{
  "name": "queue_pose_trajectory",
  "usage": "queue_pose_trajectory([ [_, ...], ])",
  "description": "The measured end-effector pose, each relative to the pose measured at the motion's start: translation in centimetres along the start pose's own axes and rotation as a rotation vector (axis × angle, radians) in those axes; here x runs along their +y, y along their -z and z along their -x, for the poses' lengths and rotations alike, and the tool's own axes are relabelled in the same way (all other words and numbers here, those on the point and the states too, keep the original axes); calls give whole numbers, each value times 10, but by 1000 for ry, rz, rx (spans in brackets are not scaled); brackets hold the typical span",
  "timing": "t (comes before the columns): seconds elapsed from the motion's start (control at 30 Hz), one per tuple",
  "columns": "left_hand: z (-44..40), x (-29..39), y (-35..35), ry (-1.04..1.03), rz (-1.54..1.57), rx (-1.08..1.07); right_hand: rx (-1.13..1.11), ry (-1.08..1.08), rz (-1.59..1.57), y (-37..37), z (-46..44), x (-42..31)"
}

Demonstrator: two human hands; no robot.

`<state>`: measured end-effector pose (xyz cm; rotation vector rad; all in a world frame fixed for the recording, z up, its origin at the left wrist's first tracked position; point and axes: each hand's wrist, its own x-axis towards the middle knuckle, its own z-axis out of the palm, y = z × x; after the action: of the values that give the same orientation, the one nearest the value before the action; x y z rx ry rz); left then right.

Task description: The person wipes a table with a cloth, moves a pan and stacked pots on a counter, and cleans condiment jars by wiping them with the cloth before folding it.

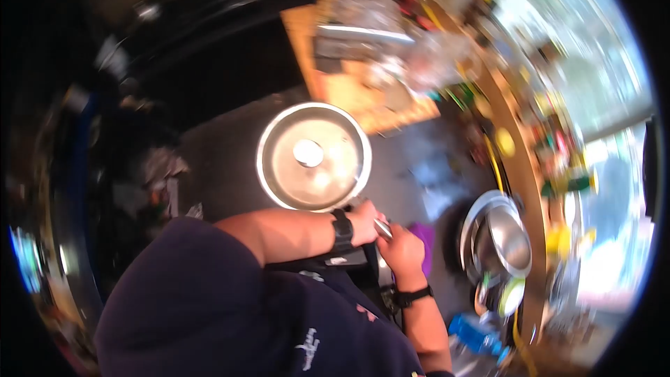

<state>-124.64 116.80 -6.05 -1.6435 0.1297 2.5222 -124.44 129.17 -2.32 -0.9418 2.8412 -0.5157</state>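
A round steel pan [263, 178] is in front of me, its inside pale and shiny. A bright white round spot shows near its middle; whether this is a lid knob, contents or a reflection I cannot tell. My left hand [364, 223] reaches across my body to the pan's near right side, fingers closed around a metal handle [383, 229]. Just below and to the right, my right hand [405, 251] is closed at the end of the same handle. Dark bands circle both wrists. Something purple [427, 243] shows beside my right hand, blurred.
Behind the pan lies a wooden board [300, 31] with plastic bags [363, 7] on it. Stacked steel bowls [509, 241] stand at the right on the dark counter [216, 160]. A blue bottle [478, 335] lies lower right. A cluttered wooden sill [523, 146] runs along the window.
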Motion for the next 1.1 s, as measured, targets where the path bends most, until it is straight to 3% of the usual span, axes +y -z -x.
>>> queue_pose_trajectory([
  [0.13,7,53,39,-79,196,59,-99,157,19,-18,-29,-50],
  [0.2,22,87,60,-163,262,144,-167,235,20,-21,-44,-92],
  [0.43,111,195,187,-259,442,148,-346,524,-1,-54,-60,-257],
  [0.57,125,262,285,-412,269,47,-339,692,-49,-87,-58,-361],
  [0.6,168,277,281,-386,621,240,-351,720,-49,-95,-58,-388],
  [0.7,218,320,320,-520,633,234,-389,775,-123,-107,-60,-462],
  [0.83,250,382,372,-503,741,261,-427,835,-120,-119,-68,-547],
  [1.1,289,491,410,-650,1011,239,-501,972,-42,-128,-123,-673],
])
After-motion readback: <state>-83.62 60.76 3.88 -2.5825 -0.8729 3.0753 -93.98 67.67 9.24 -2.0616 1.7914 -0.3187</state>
